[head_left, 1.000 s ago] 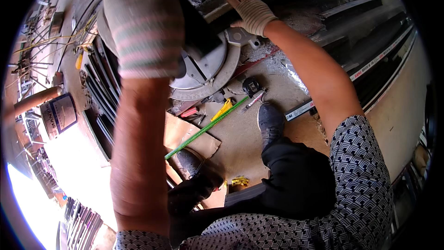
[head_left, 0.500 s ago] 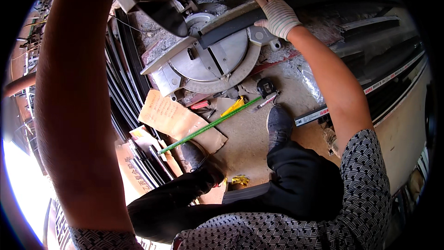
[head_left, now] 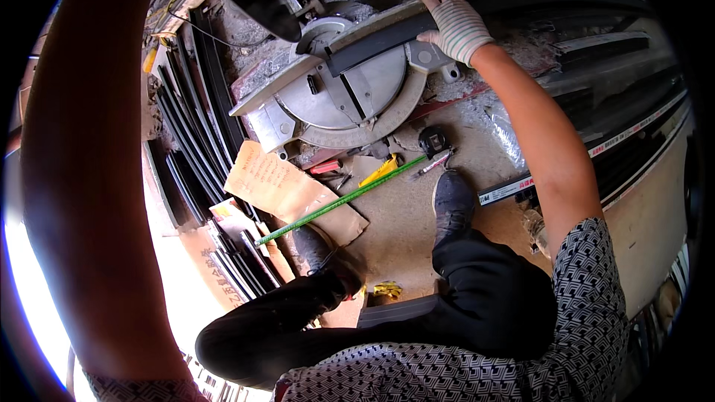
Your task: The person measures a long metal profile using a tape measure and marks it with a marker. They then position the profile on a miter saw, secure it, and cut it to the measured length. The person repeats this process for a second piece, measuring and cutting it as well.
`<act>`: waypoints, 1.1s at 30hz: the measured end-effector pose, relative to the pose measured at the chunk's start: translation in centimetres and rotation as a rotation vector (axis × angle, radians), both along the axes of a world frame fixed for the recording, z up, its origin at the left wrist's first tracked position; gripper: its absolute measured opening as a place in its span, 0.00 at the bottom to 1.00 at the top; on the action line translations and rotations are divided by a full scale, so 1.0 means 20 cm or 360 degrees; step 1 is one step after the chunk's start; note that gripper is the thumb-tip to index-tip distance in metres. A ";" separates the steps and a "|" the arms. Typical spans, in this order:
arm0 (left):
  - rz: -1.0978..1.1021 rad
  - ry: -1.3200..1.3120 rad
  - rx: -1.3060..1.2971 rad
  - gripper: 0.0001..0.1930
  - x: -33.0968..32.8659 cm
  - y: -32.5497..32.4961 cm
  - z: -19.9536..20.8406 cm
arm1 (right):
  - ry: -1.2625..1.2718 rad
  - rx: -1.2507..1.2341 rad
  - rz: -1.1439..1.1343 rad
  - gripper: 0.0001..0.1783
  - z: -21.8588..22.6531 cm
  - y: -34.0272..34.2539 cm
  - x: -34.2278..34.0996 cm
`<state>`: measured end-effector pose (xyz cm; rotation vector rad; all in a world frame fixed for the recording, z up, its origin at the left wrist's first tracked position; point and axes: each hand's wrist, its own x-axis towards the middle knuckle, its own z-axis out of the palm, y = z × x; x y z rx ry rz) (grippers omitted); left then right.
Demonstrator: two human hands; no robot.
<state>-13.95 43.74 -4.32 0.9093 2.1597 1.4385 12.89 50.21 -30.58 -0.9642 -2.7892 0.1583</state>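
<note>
Dark grey bar (head_left: 376,46), lying leftward from my right hand (head_left: 456,26), along the fence (head_left: 381,25)

From my remote seat I have the right hand clamped on the bar, thumb at its near side, fingers reaching over the fence; the left hand is out of view, so I cannot tell its state. The bar's long axis slants from upper right to lower left across the back of the round saw bed (head_left: 381,91), its left end at the slot (head_left: 345,97). Of what I see, the right hand is nearest. The dark blade (head_left: 267,13) hangs raised, up and left, apart from the bar. Bare metal gives open room on the bed's near side; past the hand, I cannot tell where the bar ends
</note>
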 end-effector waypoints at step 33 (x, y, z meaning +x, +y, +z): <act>0.0059 0.0473 -0.0895 0.24 0.40 -1.32 -1.25 | 0.0292 -0.0003 -0.0111 0.49 -0.03 -0.06 0.02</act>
